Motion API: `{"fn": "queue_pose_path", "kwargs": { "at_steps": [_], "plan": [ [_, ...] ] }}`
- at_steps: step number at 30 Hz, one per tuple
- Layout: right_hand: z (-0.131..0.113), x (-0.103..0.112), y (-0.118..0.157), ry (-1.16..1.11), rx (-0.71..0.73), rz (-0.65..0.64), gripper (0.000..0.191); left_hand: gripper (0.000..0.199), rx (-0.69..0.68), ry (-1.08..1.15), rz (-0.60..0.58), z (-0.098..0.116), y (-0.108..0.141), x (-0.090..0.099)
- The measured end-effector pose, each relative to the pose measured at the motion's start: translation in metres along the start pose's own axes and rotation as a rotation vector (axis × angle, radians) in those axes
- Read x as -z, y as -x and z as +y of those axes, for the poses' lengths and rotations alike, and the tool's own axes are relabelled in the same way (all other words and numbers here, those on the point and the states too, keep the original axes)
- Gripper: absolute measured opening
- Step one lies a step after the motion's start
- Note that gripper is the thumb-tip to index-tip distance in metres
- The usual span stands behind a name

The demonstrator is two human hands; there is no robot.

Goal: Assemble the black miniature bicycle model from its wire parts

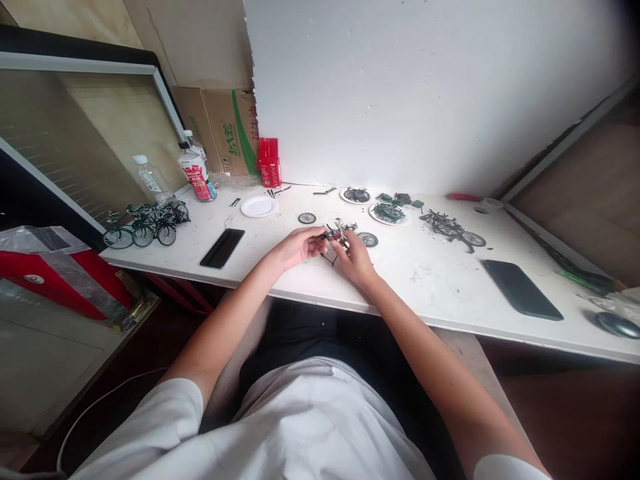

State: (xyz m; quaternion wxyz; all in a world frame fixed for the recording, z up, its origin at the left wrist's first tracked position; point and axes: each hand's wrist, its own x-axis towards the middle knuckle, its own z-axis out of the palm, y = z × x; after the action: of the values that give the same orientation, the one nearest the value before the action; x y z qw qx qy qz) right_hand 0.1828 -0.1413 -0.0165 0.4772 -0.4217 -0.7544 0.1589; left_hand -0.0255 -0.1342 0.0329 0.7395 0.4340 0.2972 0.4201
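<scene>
Above the white table, my left hand and my right hand meet around a small dark model bicycle frame. The fingers of both hands are closed on it, and they hide part of it. A loose spoked wheel lies behind my left hand. Another wheel sits just right of my right hand, close to the frame; whether it is attached I cannot tell.
Several model bicycles stand at the left, near bottles and a phone. Paper plates and dark parts lie farther back. A dark flat object is at the right.
</scene>
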Motion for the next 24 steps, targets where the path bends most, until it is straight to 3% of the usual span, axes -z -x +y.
{"fn": "queue_pose_path", "kwargs": {
  "at_steps": [5, 10, 24],
  "plan": [
    [0.0016, -0.001, 0.0005, 0.021, -0.013, -0.02, 0.042, 0.023, 0.054, 0.04, -0.005, -0.0032, -0.0008, -0.0019],
    [0.0007, -0.0002, 0.0016, 0.053, -0.044, -0.049, 0.046, 0.024, 0.004, -0.035, -0.003, -0.005, 0.0001, -0.0022],
    [-0.0036, 0.0006, 0.0025, 0.015, -0.074, -0.095, 0.05, 0.011, 0.077, 0.152, 0.079, -0.0057, -0.0065, 0.0002]
  ]
}}
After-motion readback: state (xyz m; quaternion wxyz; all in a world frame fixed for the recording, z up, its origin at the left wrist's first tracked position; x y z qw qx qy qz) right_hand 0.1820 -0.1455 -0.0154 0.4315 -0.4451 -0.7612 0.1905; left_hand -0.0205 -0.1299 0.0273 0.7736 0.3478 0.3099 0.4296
